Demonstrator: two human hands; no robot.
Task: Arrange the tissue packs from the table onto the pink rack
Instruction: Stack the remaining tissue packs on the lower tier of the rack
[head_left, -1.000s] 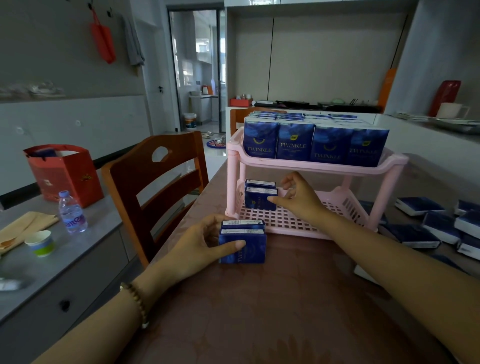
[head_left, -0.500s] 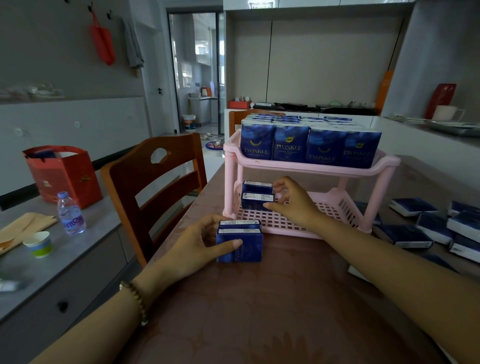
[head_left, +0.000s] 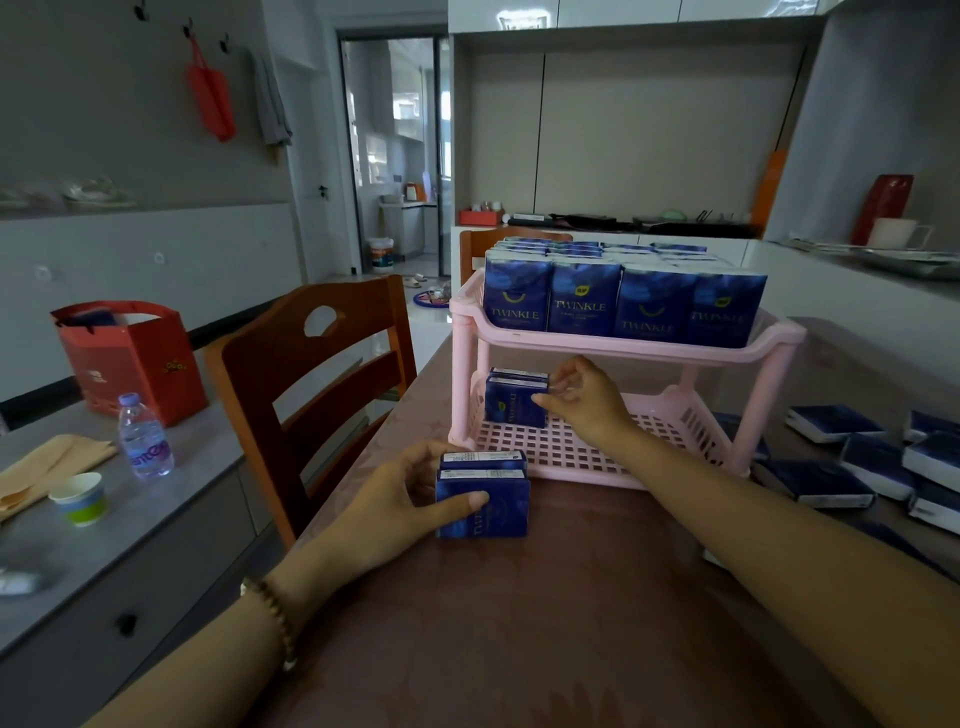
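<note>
Below the rack's (head_left: 766, 400) full top shelf (head_left: 597, 345) our right hand (head_left: 587, 402) pinches two packs (head_left: 514, 405), our left hand (head_left: 400, 499) gripping a pair (head_left: 493, 512) on the counter (head_left: 519, 623).

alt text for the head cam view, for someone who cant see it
A person's right hand pinches two upright blue tissue packs on the lower shelf of a pink rack, while the left hand grips another pair standing on the brown table before it. A full row of packs fills the top shelf; loose packs lie at right.
</note>
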